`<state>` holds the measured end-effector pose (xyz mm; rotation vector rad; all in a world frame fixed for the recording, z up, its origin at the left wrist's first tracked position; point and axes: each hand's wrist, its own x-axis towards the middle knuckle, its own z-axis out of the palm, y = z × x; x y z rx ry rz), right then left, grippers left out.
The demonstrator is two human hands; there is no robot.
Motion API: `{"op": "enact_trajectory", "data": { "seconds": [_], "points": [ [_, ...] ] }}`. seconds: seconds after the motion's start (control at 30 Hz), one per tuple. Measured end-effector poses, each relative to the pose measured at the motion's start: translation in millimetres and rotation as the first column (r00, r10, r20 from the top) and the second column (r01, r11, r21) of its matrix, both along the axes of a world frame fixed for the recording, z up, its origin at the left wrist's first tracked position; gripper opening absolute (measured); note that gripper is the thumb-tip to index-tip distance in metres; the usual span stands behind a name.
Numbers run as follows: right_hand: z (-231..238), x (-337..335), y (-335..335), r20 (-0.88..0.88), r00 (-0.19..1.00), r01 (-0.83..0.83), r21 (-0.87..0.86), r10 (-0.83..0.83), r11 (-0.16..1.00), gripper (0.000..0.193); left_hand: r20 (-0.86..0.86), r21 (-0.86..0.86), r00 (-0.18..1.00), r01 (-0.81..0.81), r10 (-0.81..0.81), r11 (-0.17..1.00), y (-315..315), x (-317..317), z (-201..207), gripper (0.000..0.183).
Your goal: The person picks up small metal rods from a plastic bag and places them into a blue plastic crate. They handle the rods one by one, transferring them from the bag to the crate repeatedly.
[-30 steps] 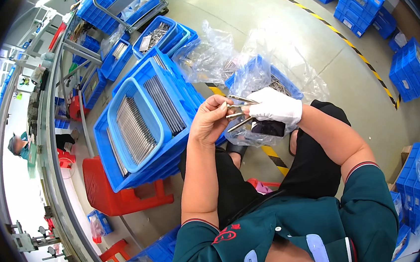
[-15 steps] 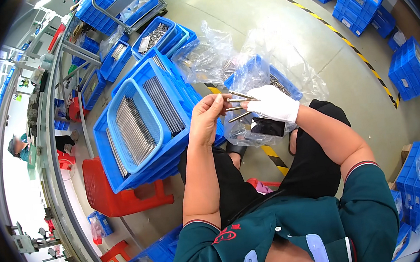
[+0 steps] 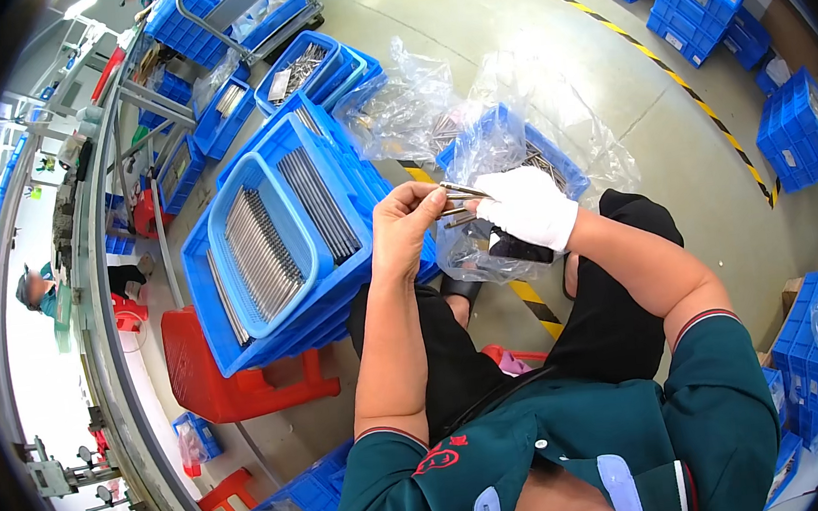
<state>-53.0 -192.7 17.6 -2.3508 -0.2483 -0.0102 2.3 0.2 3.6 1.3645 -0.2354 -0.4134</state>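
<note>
Several slim metal rods [image 3: 462, 191] lie bunched between my two hands. The thumb and fingers of my bare left hand [image 3: 404, 225] pinch their left ends. My right hand [image 3: 529, 208], in a white glove, has its fingers closed around the other ends. Below the glove a dark object [image 3: 517, 246] shows in part; its kind is unclear. Just beyond the glove stands a blue crate [image 3: 572, 168] lined with clear plastic, with more metal rods in it. To the left, a light blue basket [image 3: 220, 228] full of neatly rowed rods sits on stacked blue crates [image 3: 198, 264].
A red stool [image 3: 194, 357] stands left of my legs. Crumpled clear plastic bags [image 3: 401, 110] lie ahead on the floor. Another basket of rods [image 3: 301, 75] is farther left. Stacked blue crates [image 3: 694, 7] stand at the far right, beyond a yellow-black floor stripe [image 3: 644, 50]. A metal-framed bench [image 3: 107, 311] runs along the left.
The spread rods have come closer together between my hands. My gloved right hand has shifted slightly left and turned, covering more of the dark object. My left hand has barely moved.
</note>
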Motion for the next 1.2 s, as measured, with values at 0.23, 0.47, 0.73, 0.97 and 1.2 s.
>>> {"op": "enact_trajectory", "data": {
  "seconds": [0.23, 0.47, 0.73, 0.97, 1.2],
  "points": [
    [-1, 6, -8, -0.155, 0.986, -0.046, 0.148, 0.069, 0.988, 0.037, 0.053, 0.041, 0.999, 0.007, -0.009, 0.999, -1, -5, 7, 0.017],
    [-6, 9, -19, -0.261, 0.959, -0.013, 0.337, 0.107, 0.942, 0.037, 0.099, 0.069, 0.995, -0.011, 0.004, 0.998, -14, -7, 8, 0.016],
    [2, -8, -35, -0.278, 0.954, -0.038, 0.257, 0.112, 0.966, 0.038, 0.431, 0.517, 0.865, -0.002, -0.258, 0.856, -26, -17, 12, 0.027],
    [-14, -25, -58, -0.386, 0.920, 0.165, 0.531, 0.065, 0.831, 0.029, 0.206, 0.238, 0.978, -0.069, 0.020, 0.969, -16, -14, 12, 0.023],
    [3, -26, -52, -0.400, 0.906, 0.073, 0.462, 0.135, 0.884, 0.031, -0.361, -0.158, 0.904, 0.182, -0.229, 0.970, -35, -16, 13, 0.017]
  ]
}}
